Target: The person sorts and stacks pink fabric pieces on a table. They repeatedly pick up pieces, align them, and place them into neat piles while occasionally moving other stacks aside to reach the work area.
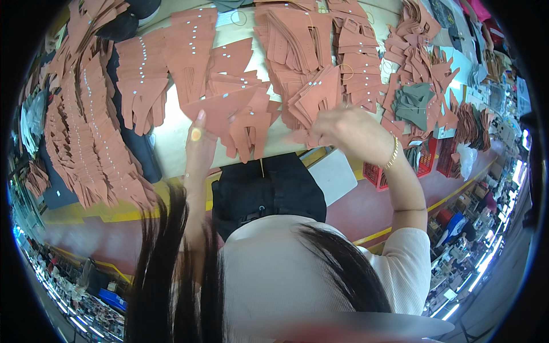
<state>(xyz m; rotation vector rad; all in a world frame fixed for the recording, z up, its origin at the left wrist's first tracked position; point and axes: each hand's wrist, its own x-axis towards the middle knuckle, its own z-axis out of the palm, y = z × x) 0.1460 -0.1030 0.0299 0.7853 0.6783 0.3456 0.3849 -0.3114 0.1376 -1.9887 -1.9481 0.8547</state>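
My left hand (199,143) is closed on the edge of a salmon-coloured cut glove piece (220,110), its thumb lying on top. The piece's fingers point toward me, over other glove pieces at the table's near edge. My right hand (349,132), with a gold bracelet on the wrist, is bent with its fingers pinched together. A small salmon piece (299,137) shows at its fingertips, slightly blurred. Just beyond that hand lies a fanned stack of glove pieces (317,94) with small white tags.
Long overlapping rows of salmon glove pieces (86,126) cover the table's left. More piles lie at the right, with a tied grey-green bundle (413,106) on top. Red plastic baskets (376,177) stand below the right edge, and a white board (333,178) is beside my lap.
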